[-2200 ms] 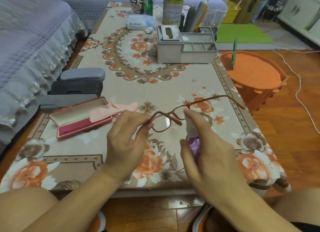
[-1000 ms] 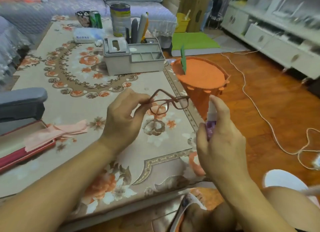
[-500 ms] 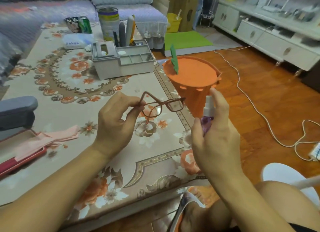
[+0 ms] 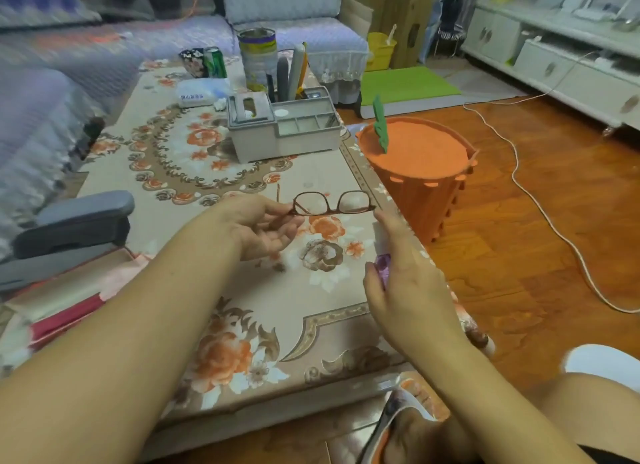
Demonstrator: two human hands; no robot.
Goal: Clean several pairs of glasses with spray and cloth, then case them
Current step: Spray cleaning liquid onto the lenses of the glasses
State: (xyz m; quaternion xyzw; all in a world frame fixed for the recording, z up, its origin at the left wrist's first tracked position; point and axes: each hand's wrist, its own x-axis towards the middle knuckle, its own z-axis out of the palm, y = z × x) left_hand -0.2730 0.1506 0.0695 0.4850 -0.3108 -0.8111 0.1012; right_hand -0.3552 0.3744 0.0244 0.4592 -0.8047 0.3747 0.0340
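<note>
Brown-framed glasses (image 4: pixel 332 204) hang over the floral table (image 4: pixel 242 290), lenses facing me. My left hand (image 4: pixel 263 226), palm turned up, pinches them at the left hinge. My right hand (image 4: pixel 405 280) grips a small spray bottle (image 4: pixel 382 261) with a purple body and white top, just below and right of the frame; the index finger lies on top. An open red glasses case (image 4: pixel 65 320) with a pink cloth (image 4: pixel 128 273) lies at the table's left edge. A grey case (image 4: pixel 76 221) stands behind it.
A grey organiser with tissue box (image 4: pixel 277 128) stands mid-table, with a tin (image 4: pixel 258 58), cups and a packet behind. An orange basket (image 4: pixel 419 173) stands on the wood floor by the table's right edge. A white cable (image 4: pixel 540 200) runs across the floor. My knee is at lower right.
My left hand has rolled palm up and turned the glasses so the lenses face me. The right hand with the spray bottle has stayed just right of them. The view shifted right.
</note>
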